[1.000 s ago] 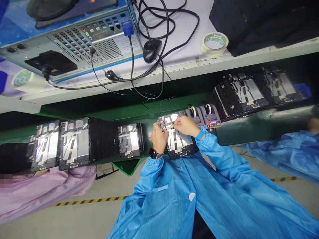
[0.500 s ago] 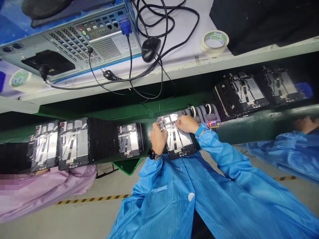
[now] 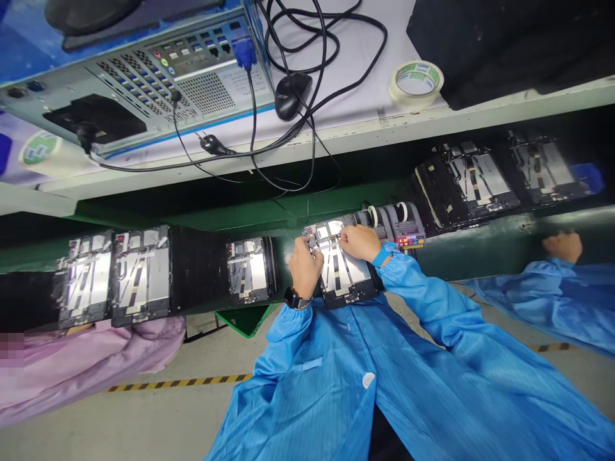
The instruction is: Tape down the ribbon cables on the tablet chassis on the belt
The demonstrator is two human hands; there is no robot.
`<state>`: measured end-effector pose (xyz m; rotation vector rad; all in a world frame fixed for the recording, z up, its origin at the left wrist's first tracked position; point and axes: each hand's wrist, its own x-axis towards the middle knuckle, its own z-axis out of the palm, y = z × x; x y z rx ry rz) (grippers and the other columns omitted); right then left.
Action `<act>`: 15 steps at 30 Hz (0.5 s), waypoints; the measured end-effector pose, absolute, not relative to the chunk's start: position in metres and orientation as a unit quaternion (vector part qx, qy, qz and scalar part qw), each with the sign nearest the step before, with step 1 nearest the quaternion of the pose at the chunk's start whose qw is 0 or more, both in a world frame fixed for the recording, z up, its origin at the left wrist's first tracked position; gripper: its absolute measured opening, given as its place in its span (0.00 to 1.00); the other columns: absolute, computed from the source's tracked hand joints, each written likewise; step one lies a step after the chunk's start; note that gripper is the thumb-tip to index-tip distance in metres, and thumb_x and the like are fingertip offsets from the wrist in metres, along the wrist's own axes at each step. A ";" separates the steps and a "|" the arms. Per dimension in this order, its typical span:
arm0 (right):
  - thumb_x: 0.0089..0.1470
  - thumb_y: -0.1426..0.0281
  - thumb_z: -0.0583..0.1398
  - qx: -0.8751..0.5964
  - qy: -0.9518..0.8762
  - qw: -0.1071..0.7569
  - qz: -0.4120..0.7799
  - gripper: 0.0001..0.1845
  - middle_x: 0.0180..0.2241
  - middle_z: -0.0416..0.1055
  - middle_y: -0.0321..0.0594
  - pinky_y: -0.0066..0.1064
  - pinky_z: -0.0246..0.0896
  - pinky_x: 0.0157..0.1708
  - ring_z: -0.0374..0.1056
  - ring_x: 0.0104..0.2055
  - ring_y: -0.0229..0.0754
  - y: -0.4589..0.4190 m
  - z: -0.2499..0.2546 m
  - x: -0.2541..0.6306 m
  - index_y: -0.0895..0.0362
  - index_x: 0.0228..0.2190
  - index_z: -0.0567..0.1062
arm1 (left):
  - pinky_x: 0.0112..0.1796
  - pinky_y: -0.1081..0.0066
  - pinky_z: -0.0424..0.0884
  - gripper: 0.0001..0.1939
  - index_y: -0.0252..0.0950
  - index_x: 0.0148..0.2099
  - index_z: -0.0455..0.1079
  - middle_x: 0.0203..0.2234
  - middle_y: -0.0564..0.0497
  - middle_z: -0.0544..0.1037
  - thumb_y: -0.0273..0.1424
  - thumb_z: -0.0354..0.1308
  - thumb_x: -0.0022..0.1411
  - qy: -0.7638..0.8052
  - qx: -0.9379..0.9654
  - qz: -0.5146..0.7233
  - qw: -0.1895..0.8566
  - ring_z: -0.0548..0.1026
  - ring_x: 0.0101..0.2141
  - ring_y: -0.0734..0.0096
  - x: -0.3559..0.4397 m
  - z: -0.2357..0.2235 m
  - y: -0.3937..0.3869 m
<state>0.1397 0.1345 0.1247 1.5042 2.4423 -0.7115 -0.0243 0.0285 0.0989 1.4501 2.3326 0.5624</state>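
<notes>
Leaning over a green belt [image 3: 480,253], left to right: pink cloth [image 3: 91,365] bunched under the near edge, then three tablet frames [image 3: 141,275], silver plates with black strips, on black foam pads [image 3: 199,269]. Next comes the person's left hand [image 3: 303,267], a metal watch [image 3: 294,298] on the wrist and blue smock sleeve [image 3: 283,326] gathered behind it. Its fingertips [image 3: 310,244] are bunched and pressed on the far corner of an open tablet frame [image 3: 343,272], lying flat on the belt between both hands. The right hand [image 3: 360,243], blue wristband [image 3: 383,256] showing, reaches the same corner, fingers close together; any pinch cannot be told, the tips being too small and partly hidden. Two grey tape dispensers [image 3: 406,224] sit just beside that corner. Further right, more frames [image 3: 480,173] lie on the belt, and the one clear change is a co-worker's hand [image 3: 562,246], which has slid in along the near edge.
</notes>
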 end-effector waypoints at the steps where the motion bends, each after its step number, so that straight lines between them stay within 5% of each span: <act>1: 0.63 0.60 0.59 0.512 0.821 0.100 -0.234 0.14 0.37 0.80 0.48 0.34 0.60 0.37 0.75 0.41 0.51 0.136 0.124 0.140 0.56 0.36 0.81 | 0.37 0.66 0.68 0.21 0.39 0.57 0.60 0.42 0.46 0.77 0.27 0.58 0.62 0.819 0.510 0.202 0.170 0.78 0.39 0.58 -0.025 0.099 0.028; 5: 0.58 0.49 0.63 0.554 0.797 0.102 -0.219 0.23 0.36 0.79 0.51 0.35 0.61 0.37 0.75 0.42 0.53 0.144 0.120 0.149 0.57 0.34 0.80 | 0.37 0.68 0.68 0.22 0.39 0.57 0.60 0.37 0.50 0.75 0.28 0.59 0.62 0.800 0.498 0.256 0.217 0.77 0.35 0.64 -0.032 0.093 0.026; 9: 0.57 0.49 0.64 0.599 0.761 0.041 -0.245 0.23 0.30 0.77 0.47 0.33 0.58 0.34 0.74 0.38 0.50 0.140 0.116 0.162 0.56 0.27 0.77 | 0.37 0.70 0.69 0.24 0.38 0.57 0.58 0.35 0.54 0.72 0.36 0.63 0.63 0.767 0.440 0.350 0.309 0.73 0.31 0.72 -0.041 0.072 0.025; 15: 0.55 0.49 0.65 0.616 0.640 -0.235 -0.395 0.24 0.21 0.69 0.36 0.30 0.53 0.26 0.65 0.25 0.39 0.111 0.075 0.223 0.55 0.23 0.70 | 0.38 0.72 0.69 0.28 0.38 0.55 0.61 0.34 0.56 0.69 0.42 0.67 0.59 0.726 0.336 0.443 0.405 0.71 0.32 0.75 -0.051 0.035 0.026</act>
